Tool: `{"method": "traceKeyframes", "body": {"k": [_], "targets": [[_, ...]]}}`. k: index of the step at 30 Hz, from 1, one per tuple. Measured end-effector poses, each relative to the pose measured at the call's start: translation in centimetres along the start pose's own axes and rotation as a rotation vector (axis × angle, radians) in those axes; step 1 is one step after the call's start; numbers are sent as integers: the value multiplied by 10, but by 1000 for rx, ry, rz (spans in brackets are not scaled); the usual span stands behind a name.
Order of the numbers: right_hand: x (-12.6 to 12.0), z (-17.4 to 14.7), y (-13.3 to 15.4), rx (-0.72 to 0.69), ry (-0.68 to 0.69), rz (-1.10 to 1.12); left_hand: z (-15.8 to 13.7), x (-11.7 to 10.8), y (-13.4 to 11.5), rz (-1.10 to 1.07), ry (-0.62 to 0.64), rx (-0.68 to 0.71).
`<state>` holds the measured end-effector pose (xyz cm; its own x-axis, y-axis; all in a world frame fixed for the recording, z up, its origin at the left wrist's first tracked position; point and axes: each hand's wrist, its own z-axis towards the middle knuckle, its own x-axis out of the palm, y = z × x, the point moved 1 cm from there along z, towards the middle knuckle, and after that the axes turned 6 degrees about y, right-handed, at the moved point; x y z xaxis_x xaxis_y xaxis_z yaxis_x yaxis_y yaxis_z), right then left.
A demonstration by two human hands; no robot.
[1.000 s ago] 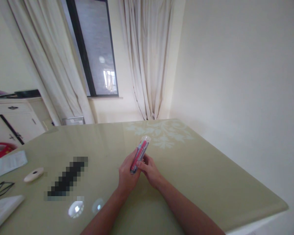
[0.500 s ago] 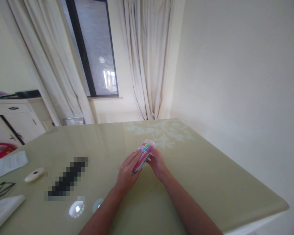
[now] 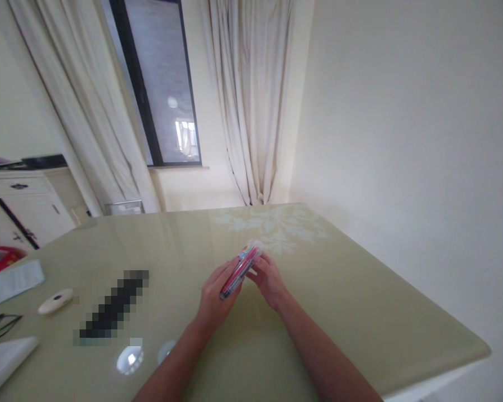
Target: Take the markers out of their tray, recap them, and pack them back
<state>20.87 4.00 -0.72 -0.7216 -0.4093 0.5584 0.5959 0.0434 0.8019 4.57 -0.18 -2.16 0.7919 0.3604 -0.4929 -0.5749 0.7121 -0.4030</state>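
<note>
A clear plastic pack of coloured pens point(image 3: 240, 273), with a pink side and a bright label, is held tilted above the middle of the table. My left hand point(image 3: 214, 295) wraps around its near left part, fingers lying over the label side. At the far right end, my right hand point(image 3: 270, 280) has its fingertips bent against the pack's edge and clear end. The palm-side fingers of both hands are partly hidden.
The greenish table point(image 3: 360, 312) has a blurred black strip point(image 3: 113, 307), a white oval device point(image 3: 56, 301), glasses point(image 3: 2, 328), a face mask point(image 3: 14, 282) and a white box-like object point(image 3: 8, 365) on the left. A wall point(image 3: 411, 139) borders its right side.
The pack has been turned so its pink side faces me more and less of the label shows. My right hand's fingers have shifted slightly along its far end.
</note>
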Motion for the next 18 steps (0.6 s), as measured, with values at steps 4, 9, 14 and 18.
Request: {"method": "traceKeyframes", "body": {"k": [4, 9, 14, 18], "targets": [[-1, -2, -2, 20, 16, 42, 1, 1, -5, -9, 18, 5], [1, -4, -1, 26, 34, 76, 1, 2, -5, 8, 35, 21], [3, -6, -2, 41, 27, 107, 1, 2, -1, 54, 63, 65], [2, -6, -3, 55, 12, 116, 1, 0, -2, 89, 77, 87]]}}
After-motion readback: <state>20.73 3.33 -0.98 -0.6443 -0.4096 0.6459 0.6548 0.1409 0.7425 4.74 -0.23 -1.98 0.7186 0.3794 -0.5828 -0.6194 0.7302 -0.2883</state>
